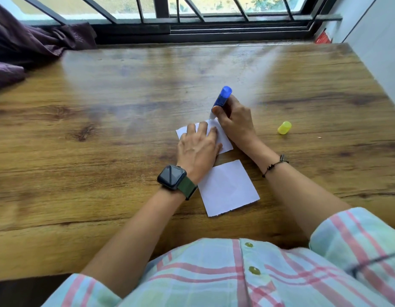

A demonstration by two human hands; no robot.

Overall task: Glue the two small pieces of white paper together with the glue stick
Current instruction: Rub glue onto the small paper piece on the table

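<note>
Two small white paper squares lie on the wooden table. My left hand presses flat on the far paper, fingers spread, covering most of it. My right hand grips a blue glue stick, tilted, with its white tip touching the far edge of that paper. The near paper lies free just below my left wrist. The glue stick's yellow cap lies on its side to the right of my right hand.
A dark purple cloth is bunched at the table's far left corner. A barred window runs along the far edge, and a white wall borders the right side.
</note>
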